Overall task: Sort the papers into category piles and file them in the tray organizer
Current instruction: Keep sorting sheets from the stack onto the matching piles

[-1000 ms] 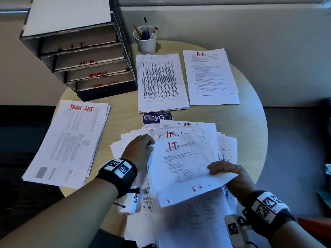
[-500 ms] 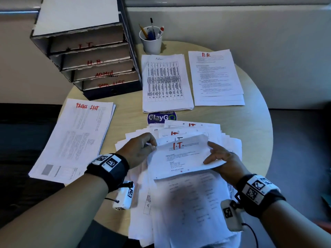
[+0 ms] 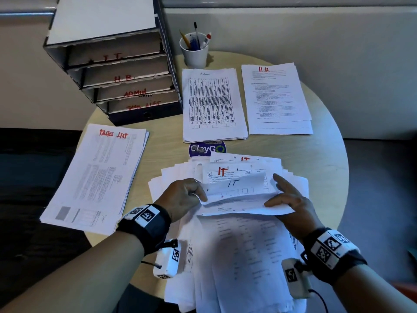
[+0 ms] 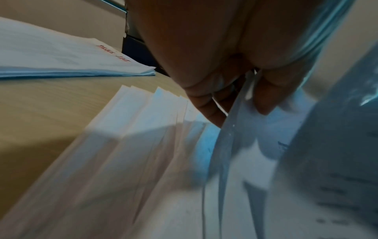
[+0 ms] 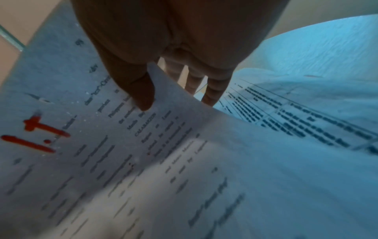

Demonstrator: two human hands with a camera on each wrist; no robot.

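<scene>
A fanned heap of IT papers (image 3: pixel 237 256) lies at the table's near edge. My left hand (image 3: pixel 194 195) pinches the left edge of the top sheets (image 4: pixel 235 122) between thumb and fingers. My right hand (image 3: pixel 277 193) holds the right edge of a curled sheet marked IT (image 3: pixel 239 188), thumb on top and fingers behind it. In the right wrist view the thumb of that hand (image 5: pixel 174 100) presses the red-lettered I.T. sheet (image 5: pixel 102 145). The four-tier tray organizer (image 3: pixel 126 71), labelled I.T., H.R., ADMIN and TASK LIST, stands at the far left.
A Tasks List pile (image 3: pixel 97 177) lies left, overhanging the round table (image 3: pixel 320 168). An Admin pile (image 3: pixel 212 105) and an H.R pile (image 3: pixel 277 98) lie at the back. A white cup of pens (image 3: pixel 195 50) stands behind them. A blue sticker (image 3: pixel 206 149) shows mid-table.
The I.T. sheet that both hands held raised has come down low over the fanned heap and now curls. Both hands have moved a little away from the body.
</scene>
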